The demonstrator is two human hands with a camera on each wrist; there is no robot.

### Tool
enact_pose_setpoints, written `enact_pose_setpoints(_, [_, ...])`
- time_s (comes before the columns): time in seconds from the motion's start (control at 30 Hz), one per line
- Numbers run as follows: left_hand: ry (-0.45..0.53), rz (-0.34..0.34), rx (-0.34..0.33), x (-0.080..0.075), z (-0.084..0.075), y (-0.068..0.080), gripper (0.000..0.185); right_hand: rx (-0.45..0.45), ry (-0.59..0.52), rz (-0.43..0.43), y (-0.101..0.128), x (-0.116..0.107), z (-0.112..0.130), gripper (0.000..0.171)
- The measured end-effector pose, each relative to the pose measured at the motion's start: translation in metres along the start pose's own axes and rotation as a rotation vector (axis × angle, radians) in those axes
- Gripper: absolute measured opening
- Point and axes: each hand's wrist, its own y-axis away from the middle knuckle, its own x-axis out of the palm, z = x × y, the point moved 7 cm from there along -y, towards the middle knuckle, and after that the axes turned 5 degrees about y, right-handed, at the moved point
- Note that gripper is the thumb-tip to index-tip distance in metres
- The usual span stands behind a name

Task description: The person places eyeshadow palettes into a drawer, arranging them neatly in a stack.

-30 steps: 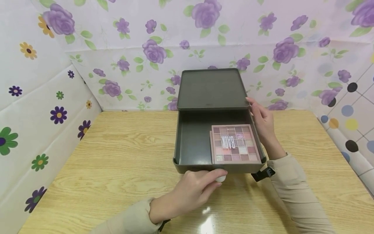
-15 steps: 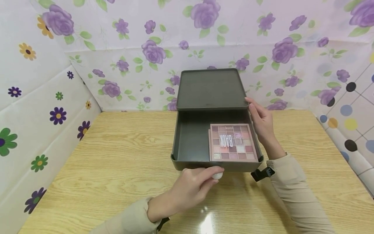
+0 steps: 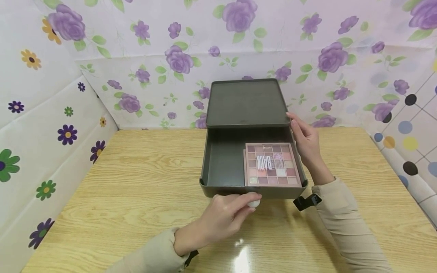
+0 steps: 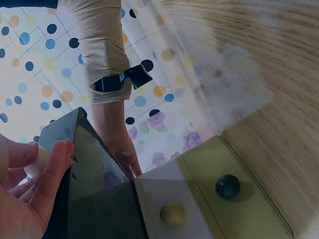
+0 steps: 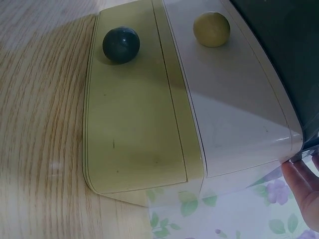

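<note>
A small drawer cabinet with a dark grey-green top [image 3: 247, 102] stands at the back of the table, its dark top drawer [image 3: 223, 167] pulled well out. An eyeshadow palette [image 3: 273, 178] in a pink frame lies in the drawer's right half, with the edge of another showing beneath it. At the drawer front my left hand [image 3: 223, 216] pinches the white round knob [image 3: 253, 204] between thumb and fingers. My right hand [image 3: 307, 142] touches the cabinet's right side near its top front corner, fingers fairly straight. In the right wrist view only its fingertips [image 5: 299, 184] show.
Below the open drawer are a white drawer [image 5: 239, 99] with a yellowish knob [image 5: 212, 29] and a yellow-green drawer [image 5: 132, 114] with a dark knob [image 5: 121, 45], both closed. Flower-printed sheets [image 3: 136, 87] rise behind and beside the wooden table [image 3: 146, 167].
The drawer has slid slightly back toward the cabinet, carrying the palettes, and my left hand has moved with it on the knob. My right hand stays at the cabinet's side.
</note>
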Motion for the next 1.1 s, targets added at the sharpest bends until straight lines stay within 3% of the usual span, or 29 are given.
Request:
enact_pose_setpoints(0.27, [0.028,-0.013,-0.009,0.001,0.006,-0.005,0.018,0.009,-0.014,-0.001,0.000,-0.001,0.000,0.023])
enact_pose_setpoints(0.67, [0.057,-0.066,-0.036,0.004,0.026,-0.014,0.029,0.008,0.039,0.006,0.001,-0.001,0.002,0.025])
enact_pose_setpoints(0.87, [0.092,-0.080,-0.118,0.004,0.043,-0.017,0.026,0.068,-0.040,0.025,0.002,-0.002,-0.002,0.023])
enact_pose_setpoints(1.1, [0.050,-0.101,-0.142,0.004,0.060,-0.025,0.024,0.056,-0.110,0.065,0.003,0.003,-0.004,0.026])
